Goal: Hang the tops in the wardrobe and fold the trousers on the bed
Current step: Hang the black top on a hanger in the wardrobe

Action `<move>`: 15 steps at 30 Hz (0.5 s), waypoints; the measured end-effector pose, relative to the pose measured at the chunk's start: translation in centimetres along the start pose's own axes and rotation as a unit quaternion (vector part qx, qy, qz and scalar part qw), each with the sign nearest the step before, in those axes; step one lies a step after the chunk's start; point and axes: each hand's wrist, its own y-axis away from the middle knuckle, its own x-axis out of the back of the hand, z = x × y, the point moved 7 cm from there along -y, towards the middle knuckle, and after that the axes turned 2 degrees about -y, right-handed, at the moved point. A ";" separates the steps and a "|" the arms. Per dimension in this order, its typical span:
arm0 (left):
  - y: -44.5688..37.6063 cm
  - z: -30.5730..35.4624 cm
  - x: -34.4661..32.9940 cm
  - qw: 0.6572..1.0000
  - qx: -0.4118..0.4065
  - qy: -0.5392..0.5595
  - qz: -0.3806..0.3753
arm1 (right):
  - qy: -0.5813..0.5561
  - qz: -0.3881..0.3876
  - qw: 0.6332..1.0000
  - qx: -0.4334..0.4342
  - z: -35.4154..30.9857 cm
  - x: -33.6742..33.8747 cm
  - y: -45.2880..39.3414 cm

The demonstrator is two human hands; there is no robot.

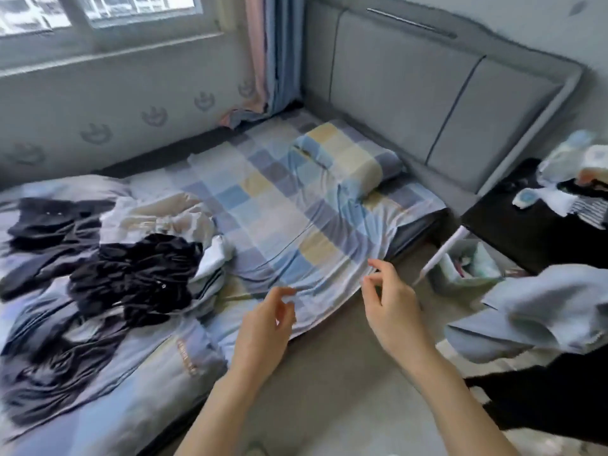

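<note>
From the head camera, your left hand [263, 327] and right hand [391, 304] hover over the near edge of the checked sheet [279, 205] on the bed, fingers loosely curled and holding nothing. The dark clothes [131, 271] lie heaped on the bed, left of both hands.
</note>
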 end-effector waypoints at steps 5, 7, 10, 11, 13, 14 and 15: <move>2.0 -13.3 7.8 0.991 0.123 0.045 0.030 | 0.011 -0.144 0.989 0.037 -7.6 -14.5 0.1; 2.7 -17.3 9.9 0.984 0.165 0.051 0.045 | 0.019 -0.186 0.981 0.052 -9.6 -18.4 -0.2; 3.0 -23.0 12.7 0.969 0.228 0.068 0.071 | 0.029 -0.238 0.968 0.068 -12.0 -24.2 -1.3; 2.9 -24.8 13.6 0.960 0.260 0.068 0.077 | 0.034 -0.260 0.962 0.071 -12.5 -26.3 -1.8; 2.4 -28.2 14.7 0.946 0.308 0.064 0.079 | 0.051 -0.304 0.949 0.071 -12.8 -30.0 -3.2; 2.2 -29.5 14.9 0.944 0.320 0.050 0.071 | 0.066 -0.324 0.941 0.072 -12.6 -31.7 -3.8; 1.7 -30.9 14.9 0.942 0.332 0.023 0.049 | 0.086 -0.342 0.933 0.076 -12.3 -33.5 -4.8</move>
